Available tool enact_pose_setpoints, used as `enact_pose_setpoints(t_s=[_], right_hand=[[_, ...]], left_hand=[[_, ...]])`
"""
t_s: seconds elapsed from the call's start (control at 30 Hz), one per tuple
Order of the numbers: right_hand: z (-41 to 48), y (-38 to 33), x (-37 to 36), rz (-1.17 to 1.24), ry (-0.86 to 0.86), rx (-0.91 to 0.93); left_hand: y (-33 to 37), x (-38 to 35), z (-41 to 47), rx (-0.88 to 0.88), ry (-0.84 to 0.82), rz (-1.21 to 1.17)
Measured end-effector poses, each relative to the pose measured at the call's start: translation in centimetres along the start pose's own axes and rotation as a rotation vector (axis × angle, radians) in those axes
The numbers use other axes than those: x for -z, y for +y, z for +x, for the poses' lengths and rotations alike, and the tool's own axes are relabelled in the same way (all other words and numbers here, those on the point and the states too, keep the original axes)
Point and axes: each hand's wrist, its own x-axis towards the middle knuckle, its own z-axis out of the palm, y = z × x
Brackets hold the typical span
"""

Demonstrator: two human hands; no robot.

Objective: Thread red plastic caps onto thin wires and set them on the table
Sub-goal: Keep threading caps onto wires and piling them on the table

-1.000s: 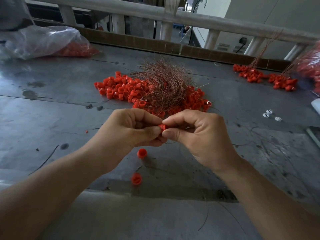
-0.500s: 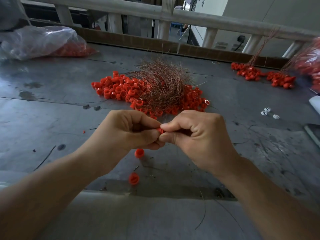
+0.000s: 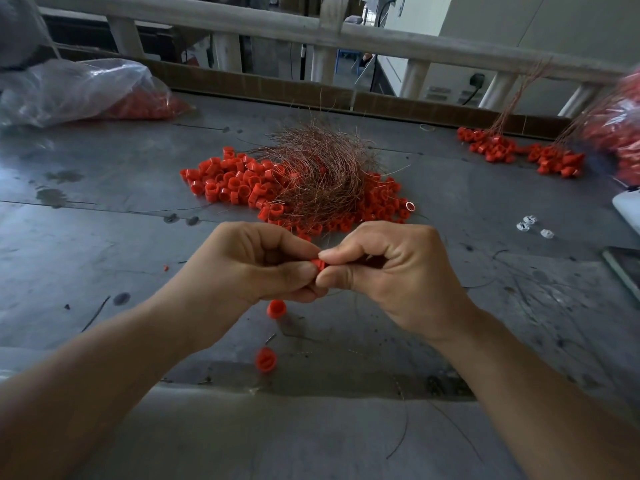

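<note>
- Forearms, bare, come in from the two lower corners and meet at mid-frame above the grey metal worktop.
- Below the hands are two loose red plastic caps, the nearer cap blurred and the farther cap just under the left fingers. I cannot tell whether they rest on the worktop or hang on a wire.
- The left hand is curled, thumb and forefinger pinching a small red plastic cap from its left side.
- The right hand, its back turned up and its fingers folded in, pinches the same cap from the right. The fingertips of both hands nearly touch, and no wire shows clearly in the grip.
- Just beyond the hands lies a broad heap of red plastic caps, with a tangled bundle of thin copper-coloured wires lying over its middle.
- To the right lie a few small white plastic bits.
- At the far right are two clusters of red caps on wires.
- At the far left is a clear plastic bag holding more red caps.
- A pale wooden railing runs behind the worktop.
</note>
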Motion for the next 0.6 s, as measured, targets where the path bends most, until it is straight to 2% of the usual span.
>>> enact_pose_setpoints(t_s=[0.13, 0.3, 0.4, 0.53, 0.6], right_hand=[[0.0, -0.1, 0.1, 0.035, -0.069, -0.083], [0.1, -0.3, 0.3, -0.128, -0.221, 0.012], [0.1, -0.5, 0.3, -0.206, -0.177, 0.062], [-0.1, -0.6, 0.1, -0.267, -0.138, 0.081], [-0.3, -0.8, -0.1, -0.278, -0.125, 0.087]], left_hand=[[0.2, 0.3, -0.1, 0.005, -0.091, -0.006], [0.1, 0.7, -0.2, 0.034, -0.144, -0.082], [0.1, 0.5, -0.4, -0.009, -0.203, -0.111], [-0.3, -0.3, -0.7, -0.167, -0.107, 0.055], [-0.4, -0.7, -0.9, -0.228, -0.098, 0.060]])
